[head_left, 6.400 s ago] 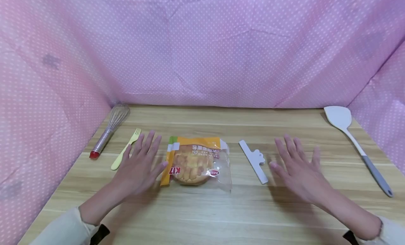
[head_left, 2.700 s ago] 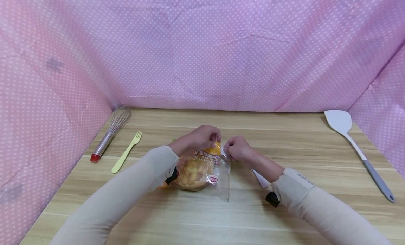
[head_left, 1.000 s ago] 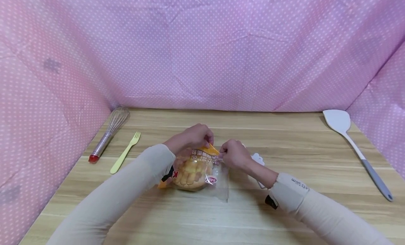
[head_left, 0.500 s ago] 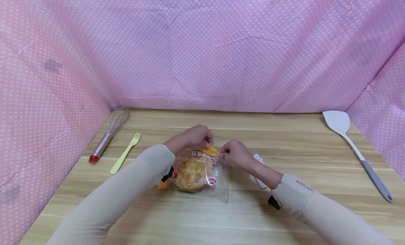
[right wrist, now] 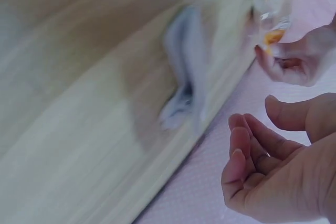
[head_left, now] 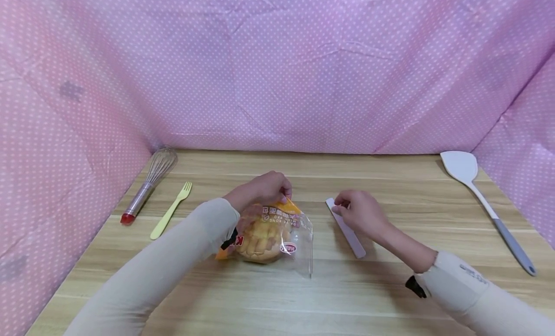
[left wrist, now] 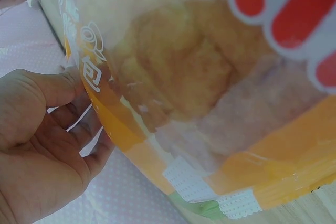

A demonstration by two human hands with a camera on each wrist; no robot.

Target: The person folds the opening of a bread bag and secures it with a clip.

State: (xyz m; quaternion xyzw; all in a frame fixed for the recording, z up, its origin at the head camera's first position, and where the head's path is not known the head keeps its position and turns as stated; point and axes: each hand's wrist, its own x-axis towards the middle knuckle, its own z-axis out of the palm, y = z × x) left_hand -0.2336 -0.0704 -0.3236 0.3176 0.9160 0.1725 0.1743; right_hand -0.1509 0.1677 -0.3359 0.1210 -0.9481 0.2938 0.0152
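A clear and orange bag (head_left: 301, 247) with a round bread (head_left: 257, 239) inside lies on the table in the head view. My left hand (head_left: 266, 187) pinches its far edge. In the left wrist view the thumb and fingers of my left hand (left wrist: 42, 140) grip the orange edge of the bag (left wrist: 134, 140). To the right, a pale clip (head_left: 353, 242) lies slanted, with my right hand (head_left: 366, 215) over its far part, hiding its scalloped side. The right wrist view shows my right hand (right wrist: 278, 166) with loosely bent fingers, thumb apart, holding nothing, beside the blurred clip (right wrist: 186, 56).
A whisk (head_left: 149, 181) with a red end and a yellow-green fork (head_left: 172, 210) lie left of the bag. A white spatula (head_left: 481, 198) with a grey handle lies at the far right. Pink dotted cloth (head_left: 277, 85) hangs around the wooden table (head_left: 260, 302).
My right hand has let go of the bag's far right corner and moved right, over the clip. My left hand keeps its pinch on the bag. Earlier, both hands were spread above the table.
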